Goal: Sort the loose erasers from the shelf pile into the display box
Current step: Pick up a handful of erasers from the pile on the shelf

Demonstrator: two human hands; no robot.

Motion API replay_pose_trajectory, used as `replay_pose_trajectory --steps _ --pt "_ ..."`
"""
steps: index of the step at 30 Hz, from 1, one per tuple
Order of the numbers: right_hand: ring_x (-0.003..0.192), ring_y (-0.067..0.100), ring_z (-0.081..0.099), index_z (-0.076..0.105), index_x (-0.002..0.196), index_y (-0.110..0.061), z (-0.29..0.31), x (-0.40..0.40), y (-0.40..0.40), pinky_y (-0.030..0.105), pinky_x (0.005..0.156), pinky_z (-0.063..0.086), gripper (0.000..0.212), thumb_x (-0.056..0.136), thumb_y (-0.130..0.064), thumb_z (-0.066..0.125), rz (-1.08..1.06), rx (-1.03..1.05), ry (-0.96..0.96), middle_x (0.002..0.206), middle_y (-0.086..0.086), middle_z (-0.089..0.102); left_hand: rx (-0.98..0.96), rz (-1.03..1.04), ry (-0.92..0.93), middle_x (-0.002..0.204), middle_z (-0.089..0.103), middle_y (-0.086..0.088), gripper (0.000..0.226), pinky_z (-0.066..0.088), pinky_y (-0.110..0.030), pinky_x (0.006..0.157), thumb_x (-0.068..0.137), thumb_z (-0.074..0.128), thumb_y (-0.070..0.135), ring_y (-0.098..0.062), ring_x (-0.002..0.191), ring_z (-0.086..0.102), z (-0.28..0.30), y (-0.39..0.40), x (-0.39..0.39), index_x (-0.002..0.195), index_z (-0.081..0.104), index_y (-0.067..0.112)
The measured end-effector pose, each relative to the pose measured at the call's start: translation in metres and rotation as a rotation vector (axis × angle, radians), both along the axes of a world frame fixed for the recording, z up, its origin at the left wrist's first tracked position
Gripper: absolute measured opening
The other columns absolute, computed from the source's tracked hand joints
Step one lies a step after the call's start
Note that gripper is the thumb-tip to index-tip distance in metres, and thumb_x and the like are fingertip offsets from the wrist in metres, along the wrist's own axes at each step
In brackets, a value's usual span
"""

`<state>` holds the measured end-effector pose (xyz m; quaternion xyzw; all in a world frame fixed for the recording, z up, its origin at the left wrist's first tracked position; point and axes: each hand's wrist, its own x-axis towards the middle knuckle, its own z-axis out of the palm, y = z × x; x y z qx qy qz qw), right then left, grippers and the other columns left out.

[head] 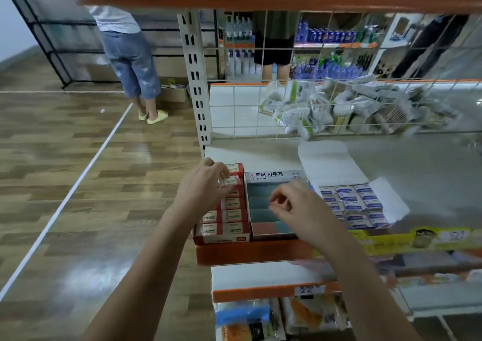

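Our left hand (pixel 200 187) has a pinch grip on one red-and-white eraser (pixel 230 181), held over the back rows of the red display box (pixel 221 239) at the shelf's (pixel 250 254) left end. Right hand (pixel 300 207) hovers over the grey box (pixel 271 205) beside it, fingers loosely curled, gripping nothing. Blue-labelled erasers (pixel 352 205) sit in the open white box to the right.

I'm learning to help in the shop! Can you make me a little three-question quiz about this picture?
1. True or false: the left hand pinches an eraser above the red display box.
2. Which box sits in the middle? A red, B grey box, C blue-and-white box.
3. Fill in: the right hand holds ____.

Key: 1 true. 2 B. 3 nothing that shows.
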<state>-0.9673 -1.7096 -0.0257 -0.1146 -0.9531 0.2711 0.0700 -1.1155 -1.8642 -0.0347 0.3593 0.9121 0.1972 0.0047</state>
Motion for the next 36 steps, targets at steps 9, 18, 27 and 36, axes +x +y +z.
replay_pose_trajectory --steps 9,18,27,36 --pt "0.086 0.009 0.052 0.055 0.101 -0.021 -0.025 -0.029 -0.031 0.024 0.075 0.045 0.022 0.091 -0.041 0.053 -0.007 0.083 -0.118 0.098 -0.004 0.055 -0.077 -0.119 0.037 0.106 0.056 0.002 0.031 0.042 -0.021 0.074 0.087 0.059 0.037 -0.011 0.090 0.052 0.009 0.005 -0.013 0.114 0.060 0.023" --pt "0.082 0.008 0.052 0.052 0.095 -0.022 -0.026 -0.029 -0.034 0.023 0.073 0.046 0.019 0.091 -0.041 0.052 -0.027 0.060 -0.102 0.092 -0.008 0.050 0.066 -0.102 -0.026 0.101 0.060 0.008 0.025 0.039 -0.026 0.077 0.083 0.062 0.037 -0.013 0.098 0.048 -0.009 0.001 -0.014 0.106 0.059 0.027" --pt "0.080 0.006 0.050 0.047 0.089 -0.027 -0.025 -0.027 -0.035 0.023 0.071 0.042 0.016 0.091 -0.042 0.052 -0.040 0.045 -0.110 0.088 -0.010 0.049 0.053 -0.065 0.066 0.101 0.060 0.005 0.021 0.041 -0.039 0.091 0.085 0.063 0.037 -0.018 0.104 0.046 -0.012 -0.003 -0.017 0.103 0.062 0.027" --pt "0.085 0.010 0.053 0.057 0.100 -0.019 -0.005 -0.032 -0.020 0.027 0.073 0.045 0.020 0.093 -0.036 0.050 0.055 0.059 -0.192 0.098 -0.004 0.057 -0.073 -0.089 0.142 0.114 0.060 0.004 0.025 0.038 -0.037 0.091 0.089 0.053 0.046 -0.020 0.113 0.045 0.004 0.003 -0.018 0.107 0.065 0.033"
